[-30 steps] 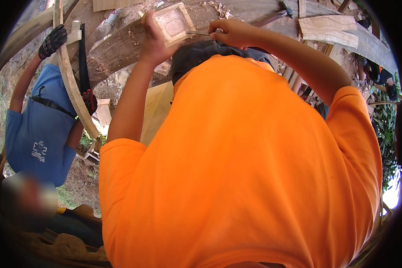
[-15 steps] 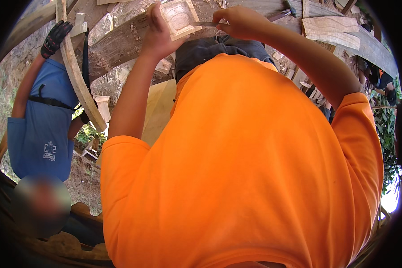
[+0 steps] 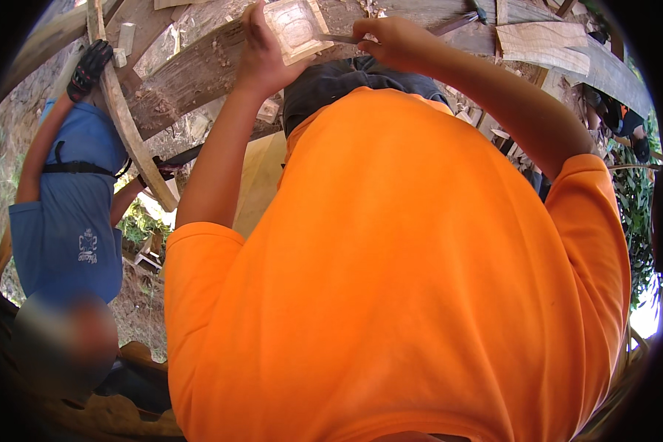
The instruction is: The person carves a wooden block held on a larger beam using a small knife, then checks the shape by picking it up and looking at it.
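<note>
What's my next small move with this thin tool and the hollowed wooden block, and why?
I'd probably slide the thin tool lightly inward: its tip sits at the right side of the hollowed wooden block, your right hand grips the tool, and your left hand supports the block.

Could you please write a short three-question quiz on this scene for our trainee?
1. True or false: the left hand holds the hollowed block.

2. What is in the right hand?
A) a glove
B) a thin tool
C) a wide board

3. Fill in the colour: the co-worker's shirt is ____.

Key: 1. True. 2. B. 3. Blue.
</note>
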Demonstrator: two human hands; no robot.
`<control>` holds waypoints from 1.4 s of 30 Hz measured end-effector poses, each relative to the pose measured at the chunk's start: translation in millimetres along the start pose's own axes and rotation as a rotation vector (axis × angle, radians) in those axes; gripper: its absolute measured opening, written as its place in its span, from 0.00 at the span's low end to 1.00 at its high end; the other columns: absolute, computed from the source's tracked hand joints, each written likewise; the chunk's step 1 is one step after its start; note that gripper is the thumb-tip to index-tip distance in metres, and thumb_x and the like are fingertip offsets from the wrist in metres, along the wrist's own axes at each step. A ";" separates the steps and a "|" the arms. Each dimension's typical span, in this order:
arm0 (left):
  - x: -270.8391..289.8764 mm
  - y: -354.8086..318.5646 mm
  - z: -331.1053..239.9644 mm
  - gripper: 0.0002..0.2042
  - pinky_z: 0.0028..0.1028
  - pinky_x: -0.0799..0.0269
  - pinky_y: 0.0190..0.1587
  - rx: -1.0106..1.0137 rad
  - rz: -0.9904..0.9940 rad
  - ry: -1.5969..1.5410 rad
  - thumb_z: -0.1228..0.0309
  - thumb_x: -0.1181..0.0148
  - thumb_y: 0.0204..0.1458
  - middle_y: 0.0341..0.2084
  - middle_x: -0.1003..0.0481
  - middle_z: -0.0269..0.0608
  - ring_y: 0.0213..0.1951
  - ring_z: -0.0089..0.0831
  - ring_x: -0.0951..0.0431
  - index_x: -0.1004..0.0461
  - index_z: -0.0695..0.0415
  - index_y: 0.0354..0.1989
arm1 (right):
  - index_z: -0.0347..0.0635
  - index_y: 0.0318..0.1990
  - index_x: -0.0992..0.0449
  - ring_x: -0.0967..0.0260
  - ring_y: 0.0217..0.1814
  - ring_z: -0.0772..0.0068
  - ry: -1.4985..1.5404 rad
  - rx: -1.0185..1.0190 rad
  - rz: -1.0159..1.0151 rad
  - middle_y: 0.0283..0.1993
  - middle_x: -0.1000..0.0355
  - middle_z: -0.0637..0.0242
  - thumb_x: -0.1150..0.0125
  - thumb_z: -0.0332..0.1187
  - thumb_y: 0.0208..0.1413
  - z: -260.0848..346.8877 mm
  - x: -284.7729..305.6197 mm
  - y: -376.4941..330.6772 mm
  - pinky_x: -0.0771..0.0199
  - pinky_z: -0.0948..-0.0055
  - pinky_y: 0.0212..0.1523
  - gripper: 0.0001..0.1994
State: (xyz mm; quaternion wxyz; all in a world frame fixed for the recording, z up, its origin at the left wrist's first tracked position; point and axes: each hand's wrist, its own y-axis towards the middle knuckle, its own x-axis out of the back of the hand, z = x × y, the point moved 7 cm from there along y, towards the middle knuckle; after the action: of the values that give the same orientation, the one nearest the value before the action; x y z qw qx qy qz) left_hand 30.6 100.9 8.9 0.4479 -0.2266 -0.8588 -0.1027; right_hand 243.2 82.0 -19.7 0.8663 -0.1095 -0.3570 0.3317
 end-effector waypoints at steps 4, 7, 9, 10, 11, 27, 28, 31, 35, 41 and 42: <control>-5.8 -6.6 3.8 0.68 0.52 0.44 0.72 0.037 0.010 0.024 0.56 0.18 0.39 0.67 0.49 0.73 0.68 0.68 0.43 0.71 0.69 0.74 | 0.48 0.48 0.19 0.21 0.42 0.44 0.128 -0.092 0.010 0.39 0.19 0.53 0.35 0.37 0.62 1.7 -10.4 -2.1 0.24 0.50 0.44 0.10; -4.6 -8.7 2.9 0.66 0.52 0.44 0.71 0.004 0.014 0.056 0.57 0.18 0.39 0.67 0.49 0.70 0.68 0.65 0.43 0.69 0.68 0.74 | 0.49 0.51 0.20 0.21 0.31 0.55 0.187 0.064 -0.050 0.31 0.20 0.58 0.37 0.39 0.65 -5.0 -23.7 0.2 0.23 0.58 0.35 0.11; -3.6 -15.8 0.2 0.64 0.52 0.42 0.69 -0.075 0.003 0.092 0.58 0.17 0.39 0.66 0.48 0.63 0.68 0.60 0.43 0.64 0.62 0.75 | 0.49 0.53 0.21 0.25 0.23 0.65 0.365 -0.170 0.165 0.26 0.25 0.63 0.38 0.41 0.66 1.8 -20.9 -3.1 0.27 0.64 0.27 0.12; -4.8 -17.8 -0.2 0.64 0.51 0.41 0.69 -0.053 0.002 0.070 0.58 0.17 0.39 0.66 0.48 0.63 0.67 0.60 0.42 0.64 0.62 0.75 | 0.49 0.54 0.22 0.28 0.19 0.70 0.453 -0.289 0.275 0.23 0.27 0.65 0.39 0.42 0.67 3.9 -23.2 -8.4 0.28 0.68 0.23 0.13; -6.5 -19.7 -0.7 0.64 0.51 0.40 0.68 -0.031 0.001 0.047 0.59 0.17 0.38 0.66 0.49 0.63 0.67 0.60 0.42 0.64 0.62 0.74 | 0.49 0.54 0.22 0.28 0.19 0.71 0.504 -0.285 0.262 0.24 0.26 0.65 0.40 0.42 0.67 1.0 -25.1 -9.7 0.28 0.69 0.21 0.14; -18.0 -31.6 -6.9 0.67 0.54 0.47 0.73 -0.036 -0.083 0.079 0.58 0.18 0.37 0.68 0.51 0.73 0.69 0.69 0.45 0.69 0.72 0.74 | 0.51 0.52 0.23 0.28 0.16 0.70 0.124 -0.245 0.314 0.20 0.29 0.65 0.43 0.43 0.69 0.3 -8.6 -19.9 0.26 0.67 0.16 0.12; -19.1 -30.9 -7.2 0.67 0.54 0.47 0.73 -0.015 -0.070 0.045 0.58 0.18 0.37 0.68 0.50 0.73 0.69 0.69 0.45 0.69 0.71 0.74 | 0.50 0.52 0.24 0.28 0.16 0.69 0.111 -0.242 0.323 0.20 0.29 0.65 0.43 0.42 0.69 1.6 -6.7 -20.1 0.26 0.67 0.15 0.11; -21.3 -30.0 -9.6 0.66 0.53 0.47 0.73 0.011 -0.054 0.000 0.59 0.18 0.38 0.67 0.49 0.72 0.69 0.68 0.45 0.68 0.70 0.74 | 0.50 0.50 0.24 0.29 0.15 0.69 0.102 -0.157 0.340 0.20 0.29 0.62 0.43 0.41 0.69 -2.1 -10.6 -16.6 0.27 0.66 0.14 0.10; -23.0 -33.4 -10.8 0.66 0.53 0.47 0.73 -0.001 -0.072 0.006 0.58 0.18 0.38 0.67 0.48 0.72 0.70 0.66 0.46 0.68 0.70 0.75 | 0.49 0.49 0.25 0.30 0.15 0.66 0.111 -0.180 0.311 0.21 0.28 0.59 0.43 0.40 0.69 1.7 -12.7 -21.1 0.28 0.64 0.14 0.09; -24.3 -32.5 -21.0 0.64 0.49 0.36 0.67 0.000 -0.013 -0.026 0.61 0.16 0.39 0.66 0.50 0.64 0.67 0.59 0.39 0.66 0.62 0.74 | 0.47 0.50 0.25 0.30 0.15 0.65 0.176 -0.238 0.267 0.23 0.28 0.58 0.44 0.39 0.68 -1.4 -19.5 -33.5 0.27 0.64 0.14 0.10; -26.5 -33.1 -19.1 0.64 0.50 0.36 0.67 0.006 -0.021 -0.040 0.60 0.16 0.39 0.67 0.50 0.64 0.67 0.60 0.39 0.66 0.62 0.74 | 0.45 0.50 0.25 0.29 0.17 0.64 0.198 -0.240 0.281 0.24 0.27 0.58 0.45 0.39 0.68 0.9 -15.2 -37.8 0.26 0.64 0.15 0.11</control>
State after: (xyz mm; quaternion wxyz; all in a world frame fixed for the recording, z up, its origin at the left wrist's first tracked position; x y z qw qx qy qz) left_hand 41.6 56.7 -0.8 0.4304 -0.2181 -0.8702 -0.1001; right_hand 253.3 43.5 -11.3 0.8232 -0.2930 -0.2881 0.3918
